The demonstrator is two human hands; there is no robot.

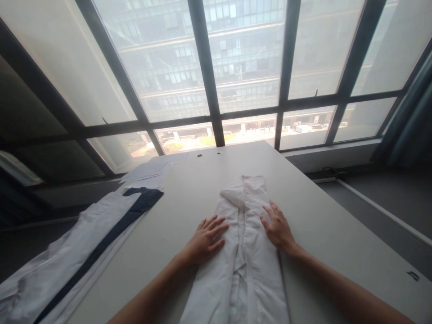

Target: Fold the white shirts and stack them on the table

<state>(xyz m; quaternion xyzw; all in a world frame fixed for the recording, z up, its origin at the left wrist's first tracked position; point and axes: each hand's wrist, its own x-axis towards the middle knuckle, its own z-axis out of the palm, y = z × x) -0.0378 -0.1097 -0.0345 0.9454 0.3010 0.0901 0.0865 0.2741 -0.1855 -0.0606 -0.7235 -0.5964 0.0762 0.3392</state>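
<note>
A white garment, which looks like a partly folded shirt [222, 265], lies lengthwise on the white table [313, 234]. Its two sides are turned in and meet near a seam along the middle. My left hand [207, 237] rests on its left edge with the fingers spread. On the opposite edge lies my right hand [277, 225], fingers apart and palm down. Neither hand grips the cloth. The garment's lower end runs out of view at the bottom.
White and dark navy garments [91, 234] are heaped along the table's left edge. White sheets [145, 171] lie at the far left corner. Tall windows [249, 58] stand beyond the table. A small dark object [412, 275] is at the right, and a curtain [408, 117] hangs far right.
</note>
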